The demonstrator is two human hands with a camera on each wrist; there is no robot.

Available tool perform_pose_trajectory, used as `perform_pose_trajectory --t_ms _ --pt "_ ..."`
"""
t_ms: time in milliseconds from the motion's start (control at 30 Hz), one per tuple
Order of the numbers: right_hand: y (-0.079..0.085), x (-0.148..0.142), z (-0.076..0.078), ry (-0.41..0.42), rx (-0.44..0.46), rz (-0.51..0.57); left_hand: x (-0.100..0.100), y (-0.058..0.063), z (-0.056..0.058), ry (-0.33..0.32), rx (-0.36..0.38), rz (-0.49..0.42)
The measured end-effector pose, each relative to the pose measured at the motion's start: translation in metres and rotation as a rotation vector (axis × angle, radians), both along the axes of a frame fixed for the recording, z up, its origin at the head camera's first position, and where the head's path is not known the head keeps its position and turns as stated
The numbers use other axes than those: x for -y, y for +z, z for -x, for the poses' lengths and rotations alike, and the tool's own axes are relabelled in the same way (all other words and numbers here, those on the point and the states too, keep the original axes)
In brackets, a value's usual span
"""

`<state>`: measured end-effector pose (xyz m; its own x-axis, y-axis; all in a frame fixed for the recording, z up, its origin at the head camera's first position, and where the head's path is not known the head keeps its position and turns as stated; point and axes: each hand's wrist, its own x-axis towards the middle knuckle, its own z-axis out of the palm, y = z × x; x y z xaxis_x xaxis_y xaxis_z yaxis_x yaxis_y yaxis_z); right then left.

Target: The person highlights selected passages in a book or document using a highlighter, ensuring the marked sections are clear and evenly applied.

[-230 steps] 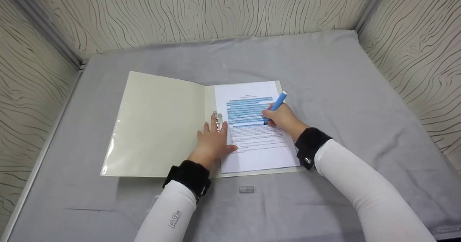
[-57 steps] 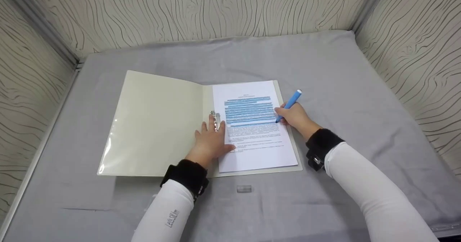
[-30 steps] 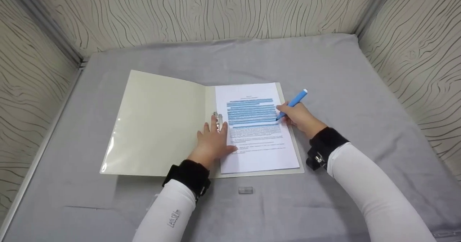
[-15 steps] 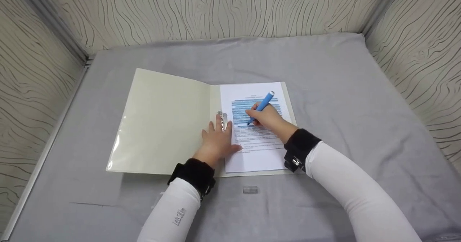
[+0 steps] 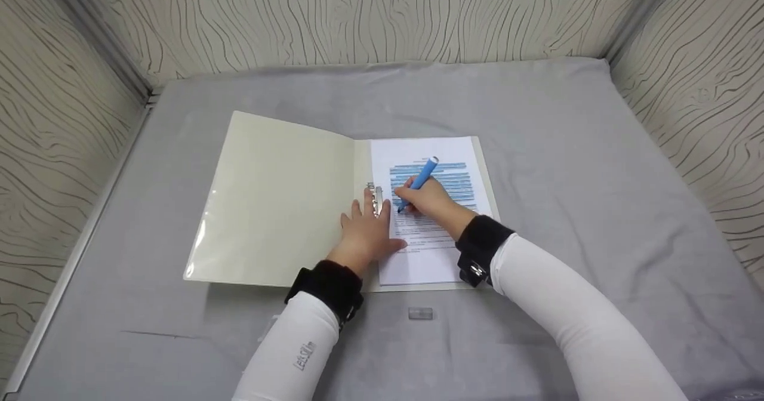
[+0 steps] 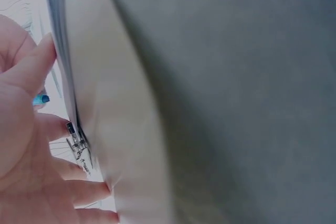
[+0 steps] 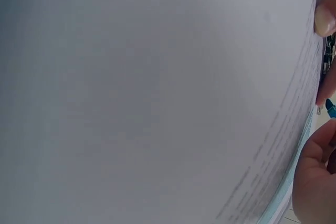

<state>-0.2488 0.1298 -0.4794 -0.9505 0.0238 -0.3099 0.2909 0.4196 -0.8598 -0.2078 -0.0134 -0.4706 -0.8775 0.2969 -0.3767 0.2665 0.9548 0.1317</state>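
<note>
In the head view my right hand (image 5: 430, 201) holds a blue marker (image 5: 424, 173) like a pen, its dark tip low over the left edge of the printed text. The white sheets (image 5: 421, 270) lie in the right side of an open cream folder (image 5: 280, 204). Blue highlighting covers the upper lines of print. My left hand (image 5: 365, 237) rests spread over the folder's spine and the sheets' left edge, beside the metal clip (image 5: 377, 201). The left wrist view shows its fingers touching the paper and folder. The right wrist view catches the marker tip (image 7: 329, 106) at its right edge.
A small clear grey marker cap (image 5: 421, 313) lies on the grey cloth (image 5: 567, 150) below the folder. Patterned panels (image 5: 382, 19) wall the table at the back and sides. The folder's left cover stands slightly raised off the cloth.
My right hand has carried the marker from the right end of the text to the left margin, and slightly lower. The left hand stays in place on the folder.
</note>
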Motion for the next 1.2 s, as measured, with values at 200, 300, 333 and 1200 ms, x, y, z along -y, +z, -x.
perform_pose_trajectory --t_ms 200,300,333,1200 --pt "-0.004 0.006 0.001 0.029 -0.009 -0.011 0.001 0.002 0.0 -0.001 0.013 -0.009" --pt "-0.005 0.005 0.001 0.025 -0.007 -0.003 0.0 0.002 0.0 -0.003 0.011 -0.008" --pt "-0.005 0.005 0.001 0.023 -0.003 -0.002 0.0 0.002 0.0 -0.004 0.011 -0.005" --pt "-0.005 0.011 0.0 0.058 -0.065 -0.03 0.001 -0.001 0.0 0.009 0.016 -0.046"
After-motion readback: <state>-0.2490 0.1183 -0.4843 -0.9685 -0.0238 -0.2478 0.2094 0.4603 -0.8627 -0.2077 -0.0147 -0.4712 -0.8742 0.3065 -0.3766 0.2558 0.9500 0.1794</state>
